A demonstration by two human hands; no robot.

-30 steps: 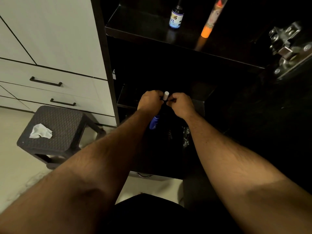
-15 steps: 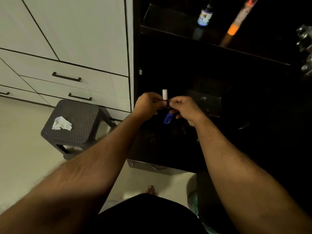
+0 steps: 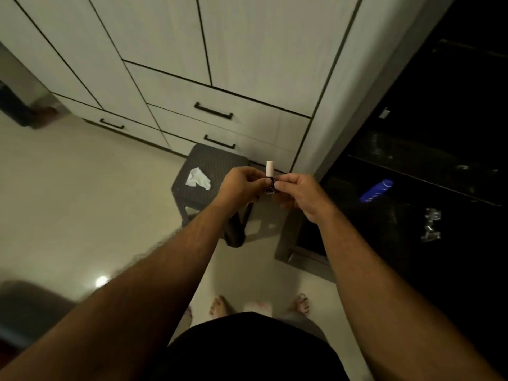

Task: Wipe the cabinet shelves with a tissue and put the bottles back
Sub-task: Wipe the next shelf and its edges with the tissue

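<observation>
Two hands meet before us: our left hand [image 3: 242, 185] and right hand [image 3: 299, 193] both pinch one small bottle [image 3: 269, 178], upright, its white cap pointing up. Behind it the dark stool [image 3: 217, 163] carries a crumpled tissue [image 3: 197, 178]. A blue bottle [image 3: 376, 190] lies, it seems, on a dark cabinet shelf [image 3: 428, 185], long axis tilted.

Dark stool [image 3: 217, 163] beside white handled drawers [image 3: 220, 111]
</observation>
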